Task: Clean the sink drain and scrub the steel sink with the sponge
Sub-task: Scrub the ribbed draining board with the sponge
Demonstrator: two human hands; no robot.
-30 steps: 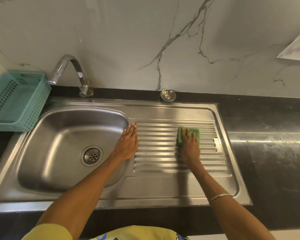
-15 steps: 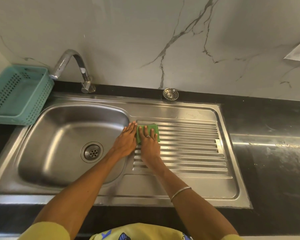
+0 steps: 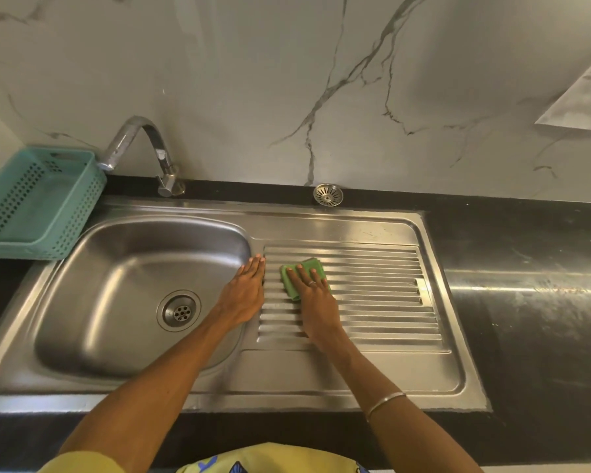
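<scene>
The steel sink (image 3: pixel 362 373) has a bowl on the left and a ribbed drainboard (image 3: pixel 382 302) on the right. The drain (image 3: pixel 179 311) sits open in the bowl floor, and its round strainer (image 3: pixel 328 194) lies on the counter behind the sink. My right hand (image 3: pixel 313 298) presses the green sponge (image 3: pixel 313 266) flat against the left part of the ribs, fingers straight over it. My left hand (image 3: pixel 244 291) rests flat with straight fingers on the rim between bowl and drainboard, just left of the sponge.
A curved steel tap (image 3: pixel 140 148) stands behind the bowl. A teal perforated basket (image 3: pixel 38 206) sits on the counter at the far left. Black stone counter (image 3: pixel 526 295) extends to the right, with a marble wall behind.
My right hand swept the sponge left across the ribs until it met my left hand, and has now shifted slightly back to the right. My left hand stayed in place.
</scene>
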